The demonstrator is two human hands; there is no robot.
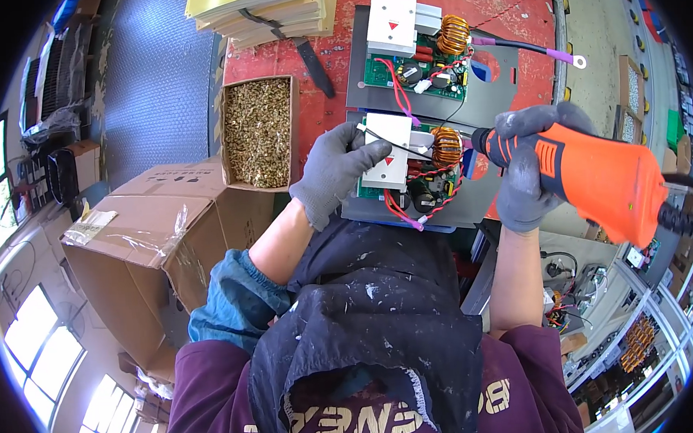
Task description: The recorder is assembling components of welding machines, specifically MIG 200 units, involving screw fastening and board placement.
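Note:
My left hand (pixel 332 170), in a grey glove, rests on the white block of a green circuit board (pixel 415 177) that lies on a grey metal plate (pixel 486 182). My right hand (pixel 528 168), also gloved, grips an orange power screwdriver (pixel 599 176), whose black tip points left at the board near a copper coil (pixel 446 144). Red and black wires run over the board. A second, similar board (pixel 417 60) with its own coil lies on another grey plate farther away.
An open cardboard box of small brass screws (pixel 257 131) stands left of the boards on the red table (pixel 500 4). A stack of yellow sheets (pixel 269 13) lies at the far edge. A large taped carton (pixel 155 234) stands at my left.

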